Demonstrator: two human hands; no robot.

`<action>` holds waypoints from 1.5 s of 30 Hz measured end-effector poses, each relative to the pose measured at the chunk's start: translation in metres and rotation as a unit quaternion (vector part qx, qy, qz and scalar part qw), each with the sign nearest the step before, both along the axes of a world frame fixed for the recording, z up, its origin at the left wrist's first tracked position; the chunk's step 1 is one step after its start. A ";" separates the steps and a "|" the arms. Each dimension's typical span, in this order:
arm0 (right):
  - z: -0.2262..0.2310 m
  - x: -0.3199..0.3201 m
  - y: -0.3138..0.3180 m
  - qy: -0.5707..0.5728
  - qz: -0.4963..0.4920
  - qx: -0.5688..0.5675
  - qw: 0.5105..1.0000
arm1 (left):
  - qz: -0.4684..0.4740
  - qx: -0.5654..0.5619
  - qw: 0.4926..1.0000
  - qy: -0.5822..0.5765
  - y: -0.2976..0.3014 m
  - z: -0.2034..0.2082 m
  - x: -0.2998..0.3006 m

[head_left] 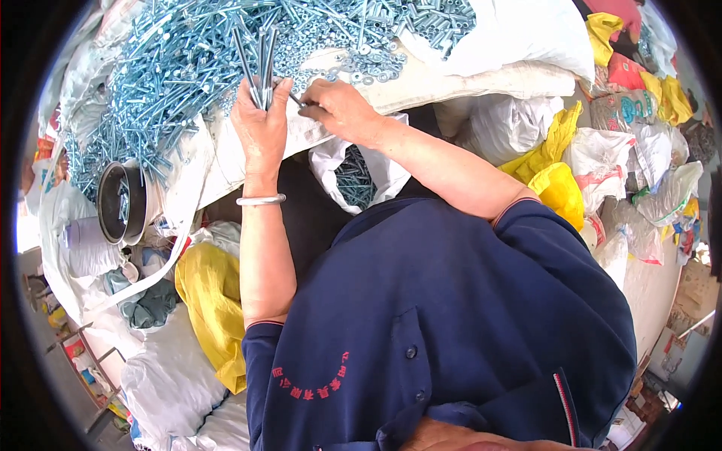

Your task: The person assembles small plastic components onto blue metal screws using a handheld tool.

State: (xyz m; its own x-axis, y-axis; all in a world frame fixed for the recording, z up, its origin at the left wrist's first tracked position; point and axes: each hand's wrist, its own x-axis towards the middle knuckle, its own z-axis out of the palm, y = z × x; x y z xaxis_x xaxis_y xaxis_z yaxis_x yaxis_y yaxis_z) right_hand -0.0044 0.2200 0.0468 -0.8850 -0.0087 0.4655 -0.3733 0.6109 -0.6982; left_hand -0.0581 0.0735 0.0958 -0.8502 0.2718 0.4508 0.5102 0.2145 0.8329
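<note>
My left hand (pixel 259 128) is closed around several long silvery bolts (pixel 265 60), which stick up from between thumb and fingers. Just to its right, my right hand (pixel 340 109) pinches a thin, dark, rod-like piece (pixel 295 98) that points toward the left hand; its exact kind is too small to tell. Beyond both hands spreads a heap of long zinc-coloured bolts (pixel 169 83). Flat washers (pixel 376 66) lie at the heap's near edge, and short metal sleeves (pixel 447 26) are at its right. Below my hands, an open white bag (pixel 325 161) holds more bolts (pixel 355 179).
White sacking (pixel 444 79) covers the work surface under the hardware. A dark round tin (pixel 134 218) with metal pieces inside stands at left. Yellow sacks (pixel 213 301) and white sacks (pixel 169 376) are beside me at left; more yellow bags (pixel 558 188) and white bags (pixel 598 161) crowd the right.
</note>
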 end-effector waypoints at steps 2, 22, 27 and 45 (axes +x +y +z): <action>0.006 0.006 -0.001 -0.009 0.012 0.026 1.000 | 0.024 -0.038 0.998 0.048 0.001 0.005 0.007; -0.020 0.083 0.045 -0.084 0.040 0.129 0.987 | -0.037 -0.029 0.981 -0.186 -0.002 -0.061 0.078; 0.009 0.020 0.143 0.003 -0.121 0.212 0.970 | -0.033 0.015 0.978 -0.204 -0.011 -0.074 0.075; 0.019 -0.018 0.163 0.007 -0.126 0.087 0.988 | -0.028 0.072 0.957 -0.281 -0.017 -0.069 0.082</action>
State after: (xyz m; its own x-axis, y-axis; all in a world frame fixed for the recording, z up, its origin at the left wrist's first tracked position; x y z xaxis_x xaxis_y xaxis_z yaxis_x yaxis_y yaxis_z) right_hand -0.0228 0.3829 0.0656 -0.8625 0.1299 0.4892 -0.2031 0.7965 -0.5696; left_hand 0.0240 0.0560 0.0265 -0.9554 0.2931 -0.0372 -0.0198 0.0622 0.9979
